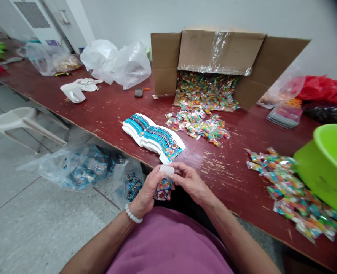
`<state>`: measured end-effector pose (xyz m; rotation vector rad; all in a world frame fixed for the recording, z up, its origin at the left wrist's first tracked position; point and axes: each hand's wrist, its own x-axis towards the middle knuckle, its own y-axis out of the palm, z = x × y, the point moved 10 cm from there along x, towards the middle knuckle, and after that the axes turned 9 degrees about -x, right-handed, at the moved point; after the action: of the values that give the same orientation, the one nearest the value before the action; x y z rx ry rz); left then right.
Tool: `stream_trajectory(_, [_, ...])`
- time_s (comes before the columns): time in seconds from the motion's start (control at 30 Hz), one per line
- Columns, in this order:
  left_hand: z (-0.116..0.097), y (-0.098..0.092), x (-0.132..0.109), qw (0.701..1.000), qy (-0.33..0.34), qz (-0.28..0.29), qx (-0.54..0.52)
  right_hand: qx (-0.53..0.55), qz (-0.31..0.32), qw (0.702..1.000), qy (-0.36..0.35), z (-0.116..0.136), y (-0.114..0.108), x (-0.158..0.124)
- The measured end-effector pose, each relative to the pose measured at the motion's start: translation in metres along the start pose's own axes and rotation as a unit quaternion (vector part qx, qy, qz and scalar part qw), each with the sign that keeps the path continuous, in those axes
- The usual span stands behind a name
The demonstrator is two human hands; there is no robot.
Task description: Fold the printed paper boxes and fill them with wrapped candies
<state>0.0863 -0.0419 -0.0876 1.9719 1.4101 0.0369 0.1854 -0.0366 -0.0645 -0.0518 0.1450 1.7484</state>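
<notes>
My left hand, with a white bead bracelet on its wrist, grips a small colourful printed packet just below the table's front edge. My right hand pinches the packet's white top strip from the other side. On the red-brown table ahead of my hands lies a curved stack of blue-and-white printed packets. Loose heaps of small shiny colourful sachets spill from an open cardboard box. Another heap of sachets lies at the right.
A lime-green basin stands at the table's right edge. White plastic bags, a white mug and a phone stand beyond. Plastic bags of packets lie on the floor at left, near a white stool.
</notes>
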Motion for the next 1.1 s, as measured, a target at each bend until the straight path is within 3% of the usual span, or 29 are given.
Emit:
stream_trajectory(0.13, [0.018,0.0,0.004,0.994,-0.088,0.016,-0.062,-0.154,-0.084,0.976,-0.127,0.023,-0.012,-0.003])
stream_trajectory(0.23, [0.026,0.003,0.004,0.983,-0.14,0.033,-0.111,-0.232,-0.053,0.954,-0.182,0.035,-0.004,-0.008])
stream_trajectory(0.43, [0.014,-0.005,0.004,0.995,-0.079,-0.023,-0.057,-0.101,-0.004,0.994,-0.051,0.008,-0.004,-0.001])
stream_trajectory(0.7, [0.026,-0.011,0.001,0.994,-0.101,-0.033,-0.027,-0.272,-0.019,0.959,-0.08,0.021,-0.003,0.001])
stream_trajectory(0.8, [0.027,-0.012,0.0,0.991,-0.121,-0.038,-0.046,-0.309,-0.026,0.942,-0.128,0.034,-0.001,-0.002])
stream_trajectory(0.93, [0.028,-0.006,0.003,0.984,-0.15,-0.012,-0.099,-0.242,-0.029,0.965,-0.096,0.023,-0.001,-0.005])
stream_trajectory(1.1, [0.02,-0.014,0.004,0.985,-0.099,-0.025,-0.142,-0.17,-0.012,0.981,-0.096,0.007,0.015,-0.011])
